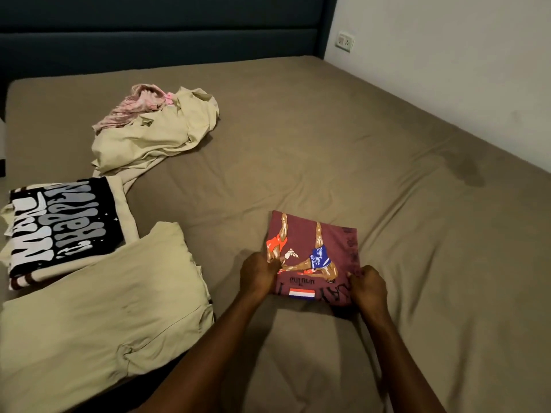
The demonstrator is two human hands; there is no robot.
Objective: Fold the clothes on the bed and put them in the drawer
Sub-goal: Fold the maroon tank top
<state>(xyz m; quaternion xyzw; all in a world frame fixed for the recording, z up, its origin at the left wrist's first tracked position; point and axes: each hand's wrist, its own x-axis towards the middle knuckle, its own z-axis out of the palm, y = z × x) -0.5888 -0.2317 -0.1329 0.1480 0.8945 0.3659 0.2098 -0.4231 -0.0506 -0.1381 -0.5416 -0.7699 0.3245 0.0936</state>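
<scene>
A: What fills most of the view?

B: The bed [328,138], under a taupe fitted sheet, with a dark headboard [161,34] at its far end and a white wall [447,70] along one side.

A: And on the bed, taking the maroon shirt as the landmark?

B: The maroon shirt [310,242] lies folded into a small square near the bed's near edge, printed side up with two kickboxers. Well to its left lies a large folded beige garment [98,317]. Beyond that, further left, sits a folded black shirt [65,225] with pale lettering, resting on more beige cloth. Far beyond the maroon shirt, up and left, is an unfolded cream garment [155,135], with a crumpled pink striped piece [131,105] touching its far side.

A: The hands?

B: The left hand [258,274] grips the maroon shirt's near left edge, fingers curled round the fabric. The right hand [368,289] pinches its near right corner in the same way.

A: Anything smaller?

B: A wall socket [345,40] beside the headboard.
</scene>
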